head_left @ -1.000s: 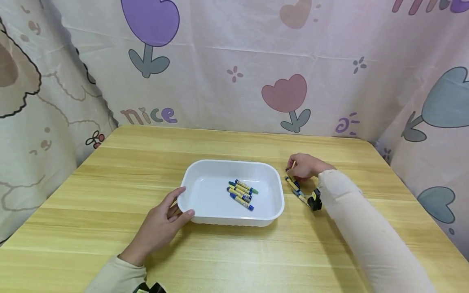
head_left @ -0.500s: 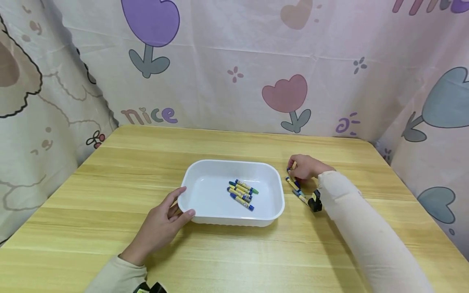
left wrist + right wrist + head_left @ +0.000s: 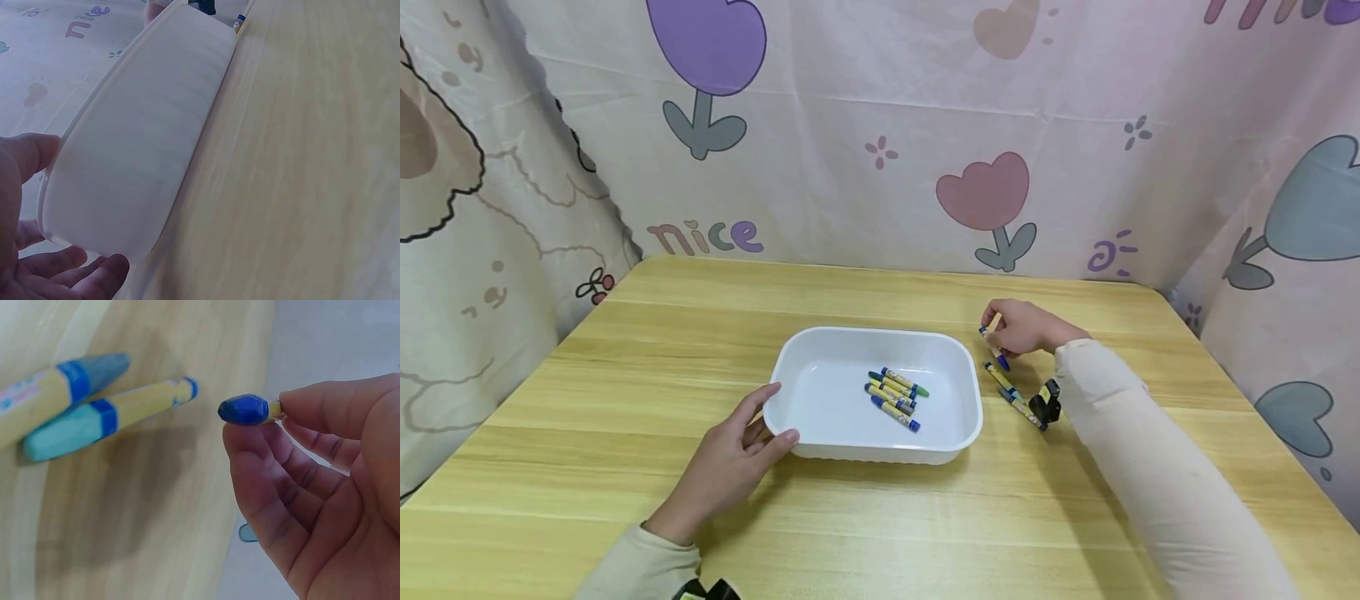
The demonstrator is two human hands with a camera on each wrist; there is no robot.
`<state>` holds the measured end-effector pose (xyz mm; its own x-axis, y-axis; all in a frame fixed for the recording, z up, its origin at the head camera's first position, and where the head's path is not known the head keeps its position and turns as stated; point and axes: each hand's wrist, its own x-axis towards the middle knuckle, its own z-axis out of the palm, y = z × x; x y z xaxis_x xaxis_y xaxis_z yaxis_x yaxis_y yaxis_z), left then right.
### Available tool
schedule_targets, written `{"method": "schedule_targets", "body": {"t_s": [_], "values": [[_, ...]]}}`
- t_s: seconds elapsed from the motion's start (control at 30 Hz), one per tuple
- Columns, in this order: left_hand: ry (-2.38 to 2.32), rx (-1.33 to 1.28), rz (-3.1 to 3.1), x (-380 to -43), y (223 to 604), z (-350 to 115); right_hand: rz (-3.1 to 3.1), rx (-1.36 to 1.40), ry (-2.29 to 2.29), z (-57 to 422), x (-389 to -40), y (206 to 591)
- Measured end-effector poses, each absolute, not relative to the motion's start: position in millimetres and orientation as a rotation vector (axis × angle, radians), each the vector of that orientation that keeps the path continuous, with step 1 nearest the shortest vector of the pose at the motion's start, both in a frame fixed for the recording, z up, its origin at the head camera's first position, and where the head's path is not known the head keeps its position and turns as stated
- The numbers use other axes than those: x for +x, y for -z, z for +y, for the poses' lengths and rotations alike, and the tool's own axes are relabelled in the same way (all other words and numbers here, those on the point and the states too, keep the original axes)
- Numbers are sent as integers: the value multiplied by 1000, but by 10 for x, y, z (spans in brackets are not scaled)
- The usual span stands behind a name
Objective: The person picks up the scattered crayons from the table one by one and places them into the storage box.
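Observation:
My left hand [image 3: 718, 471] grips the near left corner of a white plastic tray [image 3: 820, 408], thumb and fingers at its rim; the left wrist view has the tray's outer wall [image 3: 125, 144] close up. Inside the tray, several crayons [image 3: 893, 412] with yellow wrappers lie together right of the middle. To the right of the tray, my right hand [image 3: 1028, 327] pinches a dark blue crayon [image 3: 247, 410] between thumb and fingers, raised off the table. Two more crayons lie below it, one teal-tipped [image 3: 65, 434] and one grey-tipped [image 3: 103, 372], overlapping in the right wrist view.
The wooden table [image 3: 625, 375] extends around the tray. A printed cloth [image 3: 850, 100] with flowers hangs along its back and sides. On the right wrist sits a black device [image 3: 1045, 402], close over the loose crayons.
The right hand has moved up and away from the loose crayons, carrying the dark blue crayon with it. The left hand and tray have stayed in place.

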<state>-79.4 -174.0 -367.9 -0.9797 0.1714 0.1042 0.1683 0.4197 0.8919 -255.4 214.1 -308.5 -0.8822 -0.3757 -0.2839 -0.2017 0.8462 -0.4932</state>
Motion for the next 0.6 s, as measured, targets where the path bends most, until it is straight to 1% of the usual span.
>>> {"method": "schedule_targets", "body": {"t_s": [0.13,0.6], "values": [[-1665,319,2641,-789,3685,-1750,2641,-496,681,2085,-2532,3025],[-1655,317,2647,-790,3695,-1755,2645,-561,703,1832,-2442,2849]]}}
